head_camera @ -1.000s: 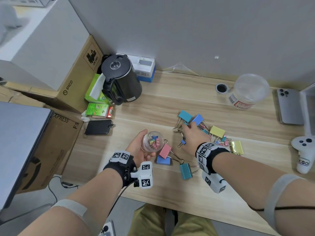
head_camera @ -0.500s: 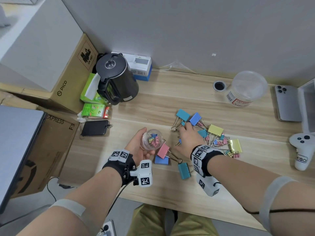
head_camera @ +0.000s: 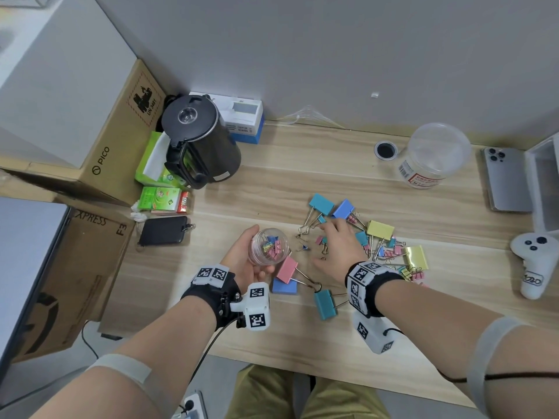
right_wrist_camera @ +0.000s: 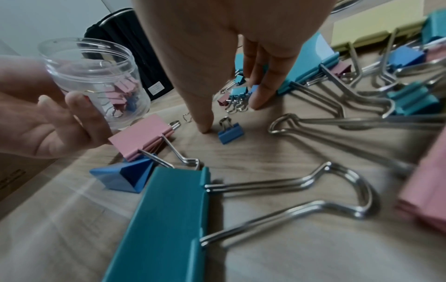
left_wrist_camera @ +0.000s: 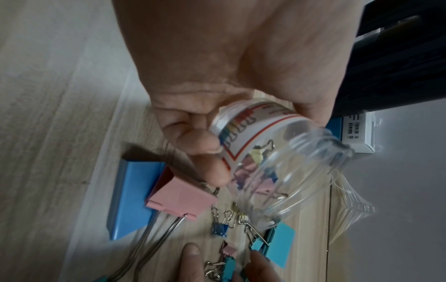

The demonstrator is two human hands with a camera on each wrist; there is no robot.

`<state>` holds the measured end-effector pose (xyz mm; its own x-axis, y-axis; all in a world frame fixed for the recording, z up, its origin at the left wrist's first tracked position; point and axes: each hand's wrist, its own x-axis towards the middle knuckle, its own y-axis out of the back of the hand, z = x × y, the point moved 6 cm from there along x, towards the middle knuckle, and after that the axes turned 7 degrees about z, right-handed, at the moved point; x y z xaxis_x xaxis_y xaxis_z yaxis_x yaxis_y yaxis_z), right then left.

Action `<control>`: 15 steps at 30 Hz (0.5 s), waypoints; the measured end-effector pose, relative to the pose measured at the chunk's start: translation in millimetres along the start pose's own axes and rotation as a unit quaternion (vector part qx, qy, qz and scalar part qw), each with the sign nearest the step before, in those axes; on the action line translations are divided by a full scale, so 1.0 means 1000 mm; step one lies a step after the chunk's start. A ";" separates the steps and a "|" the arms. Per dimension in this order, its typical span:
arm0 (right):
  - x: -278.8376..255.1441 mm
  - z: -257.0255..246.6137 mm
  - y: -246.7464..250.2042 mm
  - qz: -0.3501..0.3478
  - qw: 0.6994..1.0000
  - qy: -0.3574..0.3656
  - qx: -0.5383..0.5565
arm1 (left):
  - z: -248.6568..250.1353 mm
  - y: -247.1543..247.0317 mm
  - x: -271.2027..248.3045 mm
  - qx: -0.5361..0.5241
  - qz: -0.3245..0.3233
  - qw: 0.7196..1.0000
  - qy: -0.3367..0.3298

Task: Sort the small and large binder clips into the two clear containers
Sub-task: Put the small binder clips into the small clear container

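My left hand (head_camera: 242, 263) grips a small clear jar (head_camera: 267, 246) tilted toward the pile, with several small clips inside (left_wrist_camera: 255, 171). My right hand (head_camera: 335, 249) is spread over a cluster of small teal and pink clips (right_wrist_camera: 237, 93). Its fingers (right_wrist_camera: 263, 91) are straight and touch the table there. Its thumb (right_wrist_camera: 202, 122) rests beside a small blue clip (right_wrist_camera: 230, 133). It holds nothing. Large clips lie around: pink (head_camera: 286, 269), teal (head_camera: 325, 303), blue (head_camera: 284, 287), yellow (head_camera: 380, 229). The large clear container (head_camera: 435, 155) stands at the back right.
A black kettle (head_camera: 199, 140), tissue boxes (head_camera: 160, 199) and a black wallet (head_camera: 163, 229) crowd the left of the wooden table (head_camera: 302, 176). A phone (head_camera: 505, 179) and a white controller (head_camera: 532, 261) lie at the right. Cardboard boxes (head_camera: 99, 152) stand beyond the left edge.
My right hand has drawn slightly back from the far large clips and spread its thumb out over the small clips. The left hand keeps the jar in place.
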<state>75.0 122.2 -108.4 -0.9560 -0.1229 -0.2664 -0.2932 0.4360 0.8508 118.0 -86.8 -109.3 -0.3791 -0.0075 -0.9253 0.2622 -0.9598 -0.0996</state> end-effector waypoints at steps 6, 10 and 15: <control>0.003 -0.014 -0.005 -0.014 1.000 0.013 0.005 | 0.001 -0.005 0.001 0.006 0.006 1.000 0.011; 0.003 -0.024 -0.012 -0.018 1.000 0.023 -0.003 | 0.004 -0.010 0.003 0.018 -0.008 1.000 0.015; 0.009 -0.030 -0.018 -0.023 0.998 0.050 -0.015 | 0.012 -0.025 0.005 0.052 -0.030 0.998 0.013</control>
<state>71.6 86.7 -112.3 -0.9375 -0.2308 -0.2604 -0.3355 0.4016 0.8521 99.1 -66.6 -107.0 -0.3676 0.0573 -0.9282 0.1447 -0.9824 -0.1179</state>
